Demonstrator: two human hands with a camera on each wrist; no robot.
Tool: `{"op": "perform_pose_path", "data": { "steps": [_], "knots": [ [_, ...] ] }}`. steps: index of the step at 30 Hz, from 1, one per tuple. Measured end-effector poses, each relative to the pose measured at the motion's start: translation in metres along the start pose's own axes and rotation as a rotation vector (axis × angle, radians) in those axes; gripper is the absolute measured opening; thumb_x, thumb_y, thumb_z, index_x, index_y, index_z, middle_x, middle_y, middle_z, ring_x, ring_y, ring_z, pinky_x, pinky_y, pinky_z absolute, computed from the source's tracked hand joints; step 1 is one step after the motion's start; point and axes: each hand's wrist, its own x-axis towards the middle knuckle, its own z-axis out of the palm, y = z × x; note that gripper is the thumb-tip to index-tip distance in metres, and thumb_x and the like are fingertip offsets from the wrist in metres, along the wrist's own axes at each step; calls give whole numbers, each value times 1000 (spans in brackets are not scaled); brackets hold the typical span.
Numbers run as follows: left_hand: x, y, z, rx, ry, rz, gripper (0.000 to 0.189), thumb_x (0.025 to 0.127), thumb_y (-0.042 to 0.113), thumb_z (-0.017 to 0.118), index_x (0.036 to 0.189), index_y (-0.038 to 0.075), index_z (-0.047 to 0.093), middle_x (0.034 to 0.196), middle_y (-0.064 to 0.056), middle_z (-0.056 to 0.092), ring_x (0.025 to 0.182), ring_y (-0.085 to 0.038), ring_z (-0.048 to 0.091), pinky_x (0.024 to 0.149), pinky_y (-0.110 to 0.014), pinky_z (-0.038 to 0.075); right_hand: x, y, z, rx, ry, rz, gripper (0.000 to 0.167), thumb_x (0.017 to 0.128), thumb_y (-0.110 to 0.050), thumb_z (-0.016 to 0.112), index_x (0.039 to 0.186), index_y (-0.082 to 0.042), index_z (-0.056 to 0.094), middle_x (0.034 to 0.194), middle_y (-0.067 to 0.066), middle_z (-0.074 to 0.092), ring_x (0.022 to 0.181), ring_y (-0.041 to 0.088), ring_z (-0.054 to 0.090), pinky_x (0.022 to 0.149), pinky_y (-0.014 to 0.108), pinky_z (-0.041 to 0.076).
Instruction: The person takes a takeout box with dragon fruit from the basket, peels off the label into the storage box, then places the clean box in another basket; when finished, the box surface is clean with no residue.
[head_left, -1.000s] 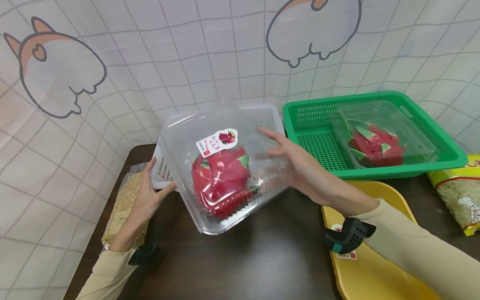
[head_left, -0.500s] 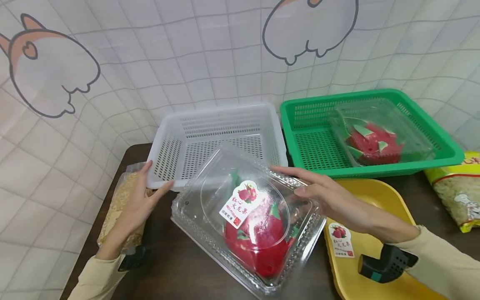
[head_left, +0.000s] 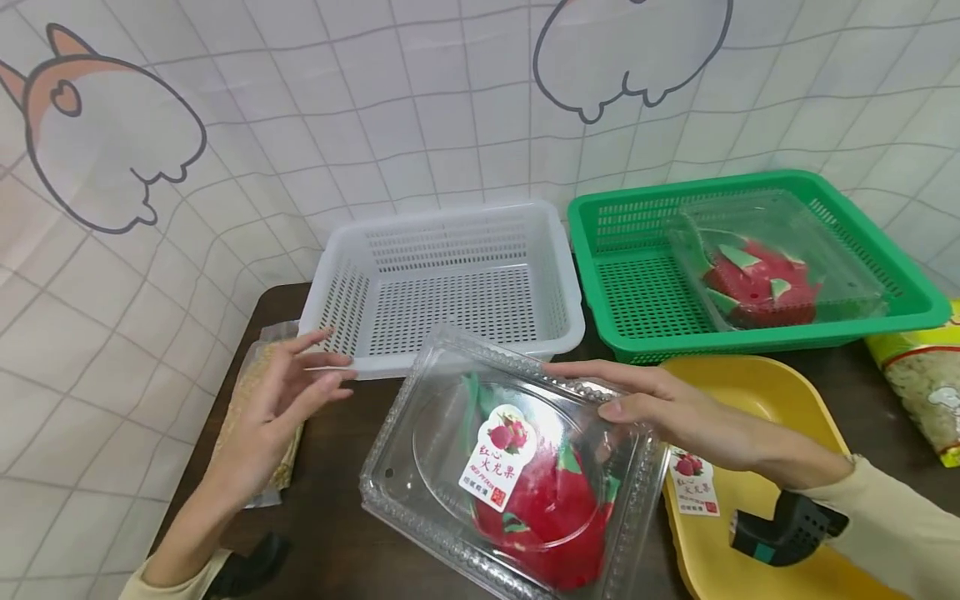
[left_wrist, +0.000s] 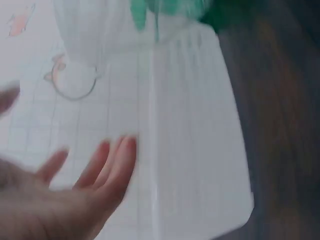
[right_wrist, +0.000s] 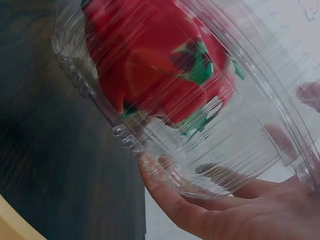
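Observation:
In front of me, my right hand [head_left: 682,417] grips one edge of a clear plastic clamshell box [head_left: 431,433], thumb on top and other fingers underneath. Inside lies a red dragon fruit [head_left: 551,529] with green scales; a white label [head_left: 498,458] is on the lid. The box is tilted, its lid facing up towards the head camera. My left hand [head_left: 270,408], fingers loosely bent and holding nothing, is by the front left corner of a white perforated basket [head_left: 450,362]. In the right wrist view, fingers [right_wrist: 185,210] show under the box's side.
A green basket [head_left: 757,337] at the back right holds another clear box with a dragon fruit [head_left: 765,283]. A yellow tray [head_left: 757,542] with a label in it stands at front right. A bag of grains [head_left: 243,400] lies left, a yellow bag [head_left: 918,400] far right.
My right hand has brought the clamshell box from in front of the white basket down towards me and turned it lid up. My left hand has come off the basket's rim.

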Motion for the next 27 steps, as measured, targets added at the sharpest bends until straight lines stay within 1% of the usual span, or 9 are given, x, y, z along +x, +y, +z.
{"op": "perform_pose_path", "data": {
  "steps": [3,5,9,15,19,22,24,25,27],
  "knots": [
    [0,1,10,-132,-241,-50,59,110,7,47,164,16,26,142,-25,48,124,-25,62,100,-34,56,0,1,1,-1,-11,5,55,109,-26,42,164,-22,37,168,17,29,97,40,68,98,52,51],
    [-2,-2,18,-168,-363,-103,67,110,11,49,167,25,19,150,-25,42,132,-34,56,101,-42,55,1,1,2,-4,-15,-2,55,109,-25,42,163,-21,38,168,16,29,97,40,69,100,53,49],
    [-5,-11,35,-269,-468,-175,74,110,16,49,169,35,8,164,-24,25,137,-47,49,99,-51,55,2,1,3,-5,-18,-9,54,109,-24,42,163,-20,37,168,17,28,95,40,70,101,53,47],
    [-7,-17,54,-481,-449,-198,74,111,13,43,169,34,1,159,-33,29,133,-34,58,94,-55,58,3,-1,4,-3,-21,23,55,109,-27,45,163,-18,37,170,17,26,104,40,68,97,52,52],
    [-6,-12,63,-541,-403,-306,68,113,23,41,168,37,4,156,-33,34,130,-28,61,96,-57,56,2,-1,5,-12,-14,67,56,108,-30,46,163,-20,38,169,15,27,123,40,57,99,52,51],
    [-7,-6,68,-590,-369,-396,63,113,28,40,167,41,10,154,-29,36,130,-32,58,97,-59,55,2,-1,6,8,-22,92,56,109,-31,44,163,-20,38,170,15,26,139,45,43,107,63,46],
    [-10,-3,71,-624,-348,-429,61,113,28,39,166,41,12,153,-28,37,130,-34,57,96,-61,54,1,0,6,22,-23,108,56,109,-32,44,163,-20,38,171,14,25,145,48,35,110,70,39],
    [-11,-2,73,-640,-336,-445,60,112,29,40,165,41,14,152,-27,38,130,-35,57,96,-61,54,1,0,6,25,-19,117,55,109,-32,45,163,-21,38,171,13,24,149,46,29,107,67,43],
    [-14,0,76,-655,-306,-462,59,112,28,40,165,41,17,150,-26,40,129,-36,58,95,-61,55,0,1,5,41,-2,141,55,109,-34,45,163,-22,38,172,13,23,150,47,26,107,71,40]
  ]
}}
